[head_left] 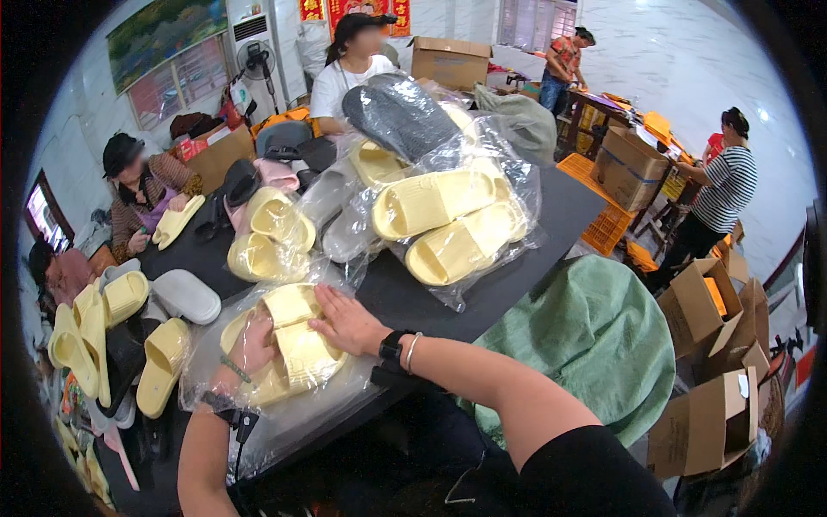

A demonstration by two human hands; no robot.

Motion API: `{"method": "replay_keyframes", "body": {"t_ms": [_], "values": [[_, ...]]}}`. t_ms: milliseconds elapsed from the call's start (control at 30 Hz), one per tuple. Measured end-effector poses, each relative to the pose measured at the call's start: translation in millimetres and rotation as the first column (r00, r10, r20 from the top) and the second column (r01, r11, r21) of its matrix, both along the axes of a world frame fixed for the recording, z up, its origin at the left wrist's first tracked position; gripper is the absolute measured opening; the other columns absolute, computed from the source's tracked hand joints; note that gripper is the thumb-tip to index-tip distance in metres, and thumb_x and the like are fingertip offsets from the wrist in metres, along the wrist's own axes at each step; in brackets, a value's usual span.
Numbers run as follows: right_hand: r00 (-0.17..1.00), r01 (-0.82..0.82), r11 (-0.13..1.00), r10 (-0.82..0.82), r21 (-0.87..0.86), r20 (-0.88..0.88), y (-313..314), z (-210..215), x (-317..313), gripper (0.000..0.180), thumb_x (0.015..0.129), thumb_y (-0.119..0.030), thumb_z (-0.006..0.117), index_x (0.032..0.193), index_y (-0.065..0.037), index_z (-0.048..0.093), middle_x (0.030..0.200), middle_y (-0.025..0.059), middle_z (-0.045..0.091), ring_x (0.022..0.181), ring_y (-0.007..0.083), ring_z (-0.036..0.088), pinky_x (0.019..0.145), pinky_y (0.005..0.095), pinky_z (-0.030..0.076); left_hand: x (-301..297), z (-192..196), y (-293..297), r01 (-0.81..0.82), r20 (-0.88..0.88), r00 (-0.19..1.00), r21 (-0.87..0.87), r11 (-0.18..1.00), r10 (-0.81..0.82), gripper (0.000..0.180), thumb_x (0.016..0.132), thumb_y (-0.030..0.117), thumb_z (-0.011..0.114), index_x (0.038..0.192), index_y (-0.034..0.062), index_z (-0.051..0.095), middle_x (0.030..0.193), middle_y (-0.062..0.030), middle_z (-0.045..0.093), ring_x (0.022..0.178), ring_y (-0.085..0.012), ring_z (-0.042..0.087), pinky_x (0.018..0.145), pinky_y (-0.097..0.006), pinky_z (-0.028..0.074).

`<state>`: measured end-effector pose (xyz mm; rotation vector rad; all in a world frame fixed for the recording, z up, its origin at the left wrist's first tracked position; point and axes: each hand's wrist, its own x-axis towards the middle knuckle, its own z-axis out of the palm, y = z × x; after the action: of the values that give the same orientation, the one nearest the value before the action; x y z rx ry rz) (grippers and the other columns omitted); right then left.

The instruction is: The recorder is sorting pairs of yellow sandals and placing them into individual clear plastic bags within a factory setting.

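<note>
A pair of pale yellow slide sandals (293,345) lies inside a clear plastic bag (284,414) on the black table (413,297) right in front of me. My left hand (251,345) is tucked into the bag and grips the sandals' near side. My right hand (345,320) lies flat on top of the bagged pair, fingers spread, pressing on it. Both wrists wear bands.
Behind my hands rises a heap of bagged yellow sandals (448,220), with grey (401,116) and pink ones. Loose yellow and white sandals (129,327) lie at the left. A green sack (594,336) and open cartons (706,422) stand at the right. Several other people work around the table.
</note>
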<state>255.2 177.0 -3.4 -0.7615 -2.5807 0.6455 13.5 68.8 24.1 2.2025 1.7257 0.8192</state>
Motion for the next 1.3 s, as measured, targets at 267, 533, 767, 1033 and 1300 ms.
{"method": "replay_keyframes", "body": {"t_ms": [267,533,767,1033,1300], "values": [[1.000,-0.009,0.995,0.007,0.095,0.023,-1,-3,-2,0.076,0.102,-0.051,0.029,0.148,0.008,0.017,0.154,0.0269,0.022,0.143,0.0378,0.023,0.116,0.0437,0.021,-15,-4,-11,0.019,-0.088,0.996,-0.009,1.000,-0.020,0.033,0.083,0.012,0.064,0.115,0.0036,0.066,0.125,-0.0177,0.061,0.124,-0.0350,0.051,0.106,-0.040,0.037],[0.992,-0.026,0.980,0.000,0.199,0.128,-6,-3,3,0.081,0.096,-0.053,0.041,0.147,0.006,0.024,0.154,0.0270,0.022,0.145,0.0388,0.019,0.118,0.0448,0.018,-45,23,-86,-0.025,-0.066,0.998,-0.018,1.000,0.024,0.037,0.082,0.024,0.066,0.114,0.0050,0.067,0.122,-0.0188,0.062,0.121,-0.0358,0.053,0.104,-0.043,0.039],[0.977,-0.043,0.981,0.001,0.191,0.214,-9,2,-1,0.081,0.094,-0.055,0.041,0.148,0.003,0.027,0.157,0.0242,0.018,0.147,0.0366,0.013,0.119,0.0436,0.015,-100,13,-193,-0.466,0.040,0.883,-0.052,0.883,0.468,0.027,0.086,0.017,0.059,0.105,-0.0001,0.067,0.103,-0.0214,0.068,0.099,-0.0410,0.062,0.087,-0.043,0.048],[0.979,-0.039,0.967,-0.014,0.251,0.204,-5,-2,-3,0.081,0.094,-0.056,0.041,0.147,0.004,0.028,0.155,0.0255,0.022,0.145,0.0385,0.018,0.117,0.0456,0.019,-121,73,-289,-0.800,0.224,0.599,0.207,0.563,0.769,0.025,0.085,0.003,0.055,0.107,-0.0036,0.062,0.103,-0.0182,0.067,0.097,-0.0347,0.062,0.087,-0.040,0.047],[0.970,-0.062,0.978,0.011,0.201,0.244,-19,11,-12,0.090,0.091,-0.061,0.042,0.149,0.004,0.022,0.157,0.0246,0.017,0.147,0.0366,0.013,0.119,0.0429,0.014,13,185,-232,-0.651,0.117,0.691,0.529,0.544,0.713,0.027,0.083,0.007,0.059,0.108,-0.0027,0.064,0.114,-0.0176,0.064,0.110,-0.0347,0.057,0.096,-0.041,0.042]]}}
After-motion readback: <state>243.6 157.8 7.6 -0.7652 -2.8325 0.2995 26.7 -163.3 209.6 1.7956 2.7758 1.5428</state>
